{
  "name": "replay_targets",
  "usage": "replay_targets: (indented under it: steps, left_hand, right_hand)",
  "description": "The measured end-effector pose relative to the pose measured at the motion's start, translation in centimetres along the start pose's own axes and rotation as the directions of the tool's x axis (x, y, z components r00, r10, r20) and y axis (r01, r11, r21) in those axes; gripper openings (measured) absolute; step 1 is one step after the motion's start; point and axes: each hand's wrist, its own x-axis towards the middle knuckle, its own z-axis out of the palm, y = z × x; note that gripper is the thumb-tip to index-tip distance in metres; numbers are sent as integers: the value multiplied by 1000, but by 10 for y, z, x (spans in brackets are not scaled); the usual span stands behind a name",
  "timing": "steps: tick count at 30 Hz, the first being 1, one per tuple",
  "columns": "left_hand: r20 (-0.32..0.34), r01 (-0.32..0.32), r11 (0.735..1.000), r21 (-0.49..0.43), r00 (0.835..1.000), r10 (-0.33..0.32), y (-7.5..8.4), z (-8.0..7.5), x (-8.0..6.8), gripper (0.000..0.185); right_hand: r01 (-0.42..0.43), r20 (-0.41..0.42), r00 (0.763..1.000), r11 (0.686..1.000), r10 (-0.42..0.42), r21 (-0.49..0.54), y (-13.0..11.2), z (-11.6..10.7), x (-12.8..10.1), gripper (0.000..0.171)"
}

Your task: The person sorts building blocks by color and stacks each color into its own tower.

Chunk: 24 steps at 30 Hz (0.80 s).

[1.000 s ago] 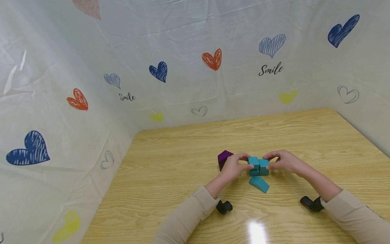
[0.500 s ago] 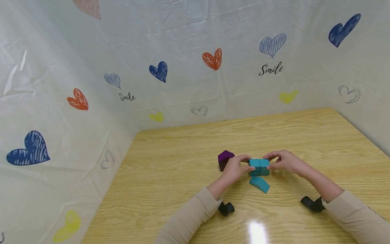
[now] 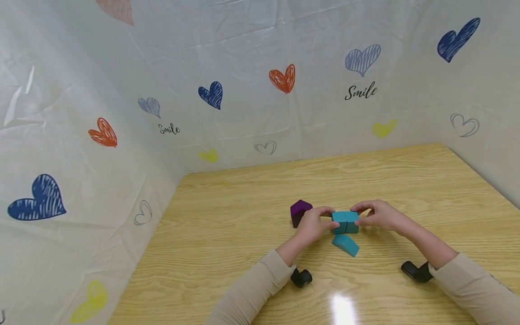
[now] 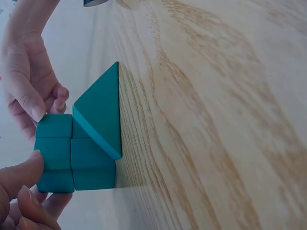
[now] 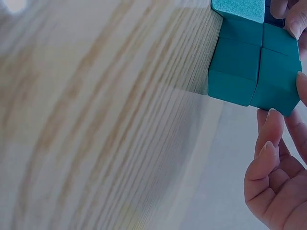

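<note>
- Little has moved since the earlier frames: only the top left cube, once raised a touch above its neighbour, is now seated level.
- A block of teal cubes (image 3: 345, 222) is clamped between both hands at table centre, two columns side by side and two cubes high.
- The cubes are pinched from 9 o'clock by the left hand (image 3: 312, 224), thumb and fingertips curled on the left column.
- From 3 o'clock they are pinched by the right hand (image 3: 378, 215), so the columns are squeezed flush, probably for alignment.
- A teal wedge (image 3: 345, 244) is lying just at 6 o'clock of the block, slope up, touching its base in the left wrist view.
- A purple block (image 3: 300, 211) is standing at 9 o'clock, behind the left hand, untouched.
- The table (image 3: 243, 225) is of pale wood grain; it is walled by a white sheet (image 3: 243, 67) printed with hearts and "Smile".
</note>
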Motion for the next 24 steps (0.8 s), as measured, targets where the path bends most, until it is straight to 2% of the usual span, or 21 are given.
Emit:
replay_targets:
  steps: [8,24]
  left_hand:
    - [8,-13,1000,-1,1000,13,0,-1,0,33]
    - [25,23,998,-60,999,-21,-4,2,2,32]
  right_hand:
    - [5,-3,1000,1000,-5,-4,0,0,-1,44]
    - [1,-24,1000,1000,-2,-24,-1,1,-1,45]
